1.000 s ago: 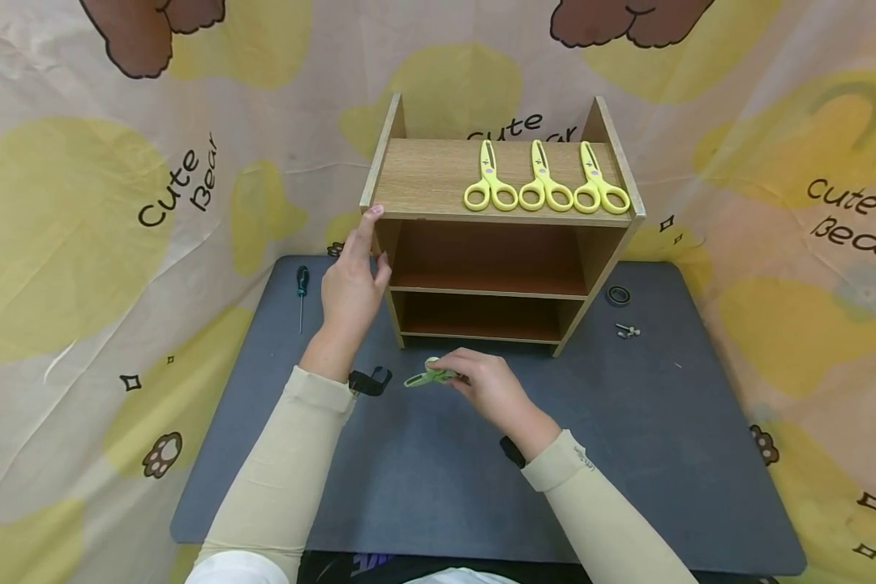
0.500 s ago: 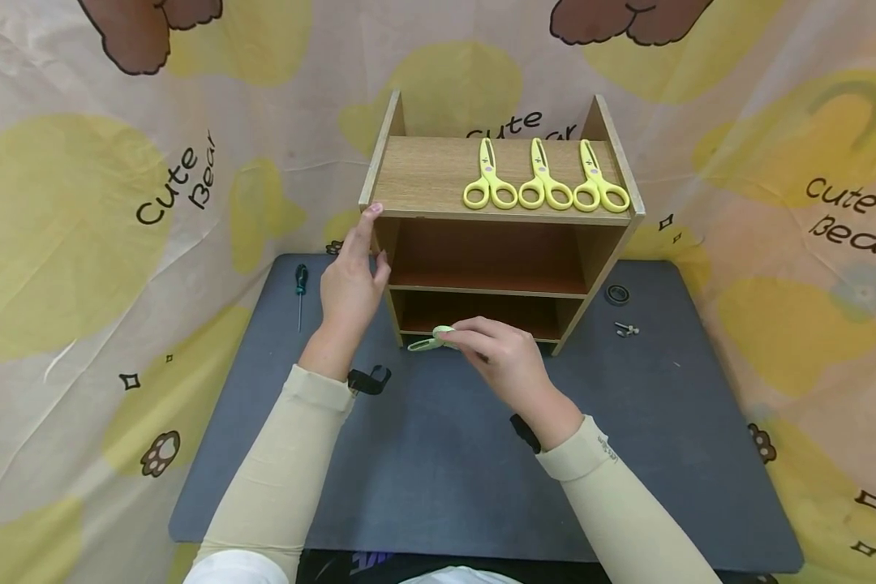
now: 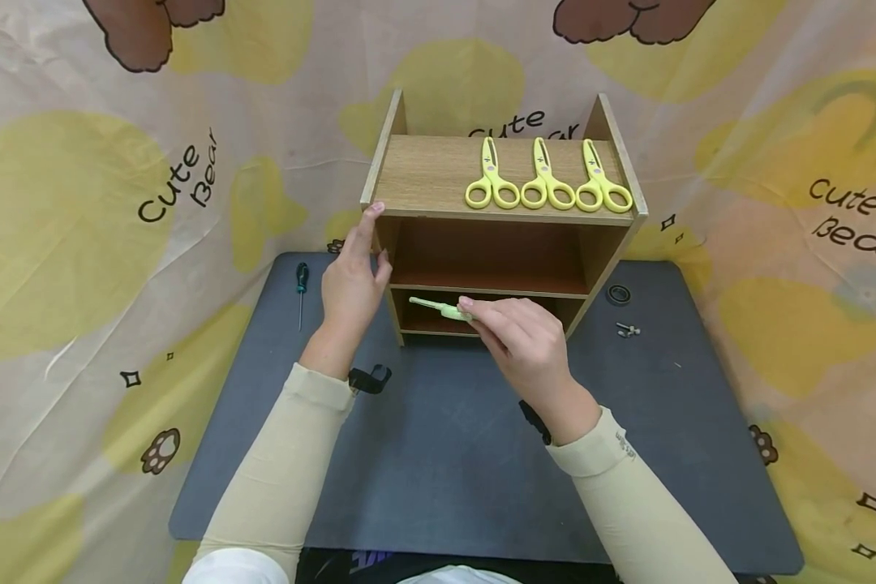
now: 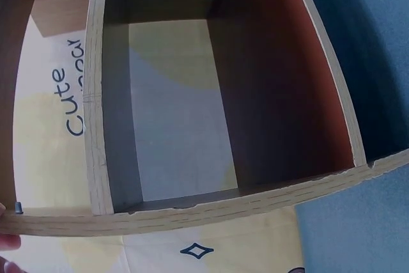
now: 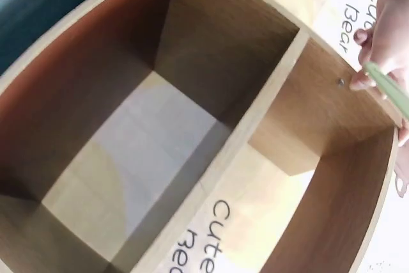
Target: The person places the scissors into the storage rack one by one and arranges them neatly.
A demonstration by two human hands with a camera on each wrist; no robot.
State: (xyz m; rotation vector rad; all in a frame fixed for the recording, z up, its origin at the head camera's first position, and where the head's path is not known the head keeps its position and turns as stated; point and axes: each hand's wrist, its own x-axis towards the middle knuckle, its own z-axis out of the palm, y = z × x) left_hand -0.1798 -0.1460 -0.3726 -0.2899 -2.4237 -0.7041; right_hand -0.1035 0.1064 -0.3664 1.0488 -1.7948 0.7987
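Right hand [image 3: 529,345] is pinching green scissors [image 3: 438,307] by the handle end, blades pointing left, held in front of the lowest opening of the wooden shelf [image 3: 423,174]. Fingers are curling round the handles; thumb side is hidden in the head view. Left hand [image 3: 352,280] is resting against the shelf's left side panel, fingers straight, one fingertip touching the top front corner; it is gripping nothing.

Head view is showing things the wrist views are not: three yellow scissors [image 3: 547,178] lying side by side on the top board, a screwdriver [image 3: 302,292] on the grey mat [image 3: 438,470] left of the left hand, a black clip [image 3: 369,380] near the left wrist, a dark ring [image 3: 617,294] and a small bolt [image 3: 627,329] right of the shelf.

Right wrist view is looking into the shelf's bare compartments, with the green scissors [image 5: 386,87] only as a strip at the right edge beside fingers [image 5: 383,36]. Left wrist view is showing the shelf [image 4: 223,209] edge and inside, with just fingertips at the bottom-left corner, no scissors.
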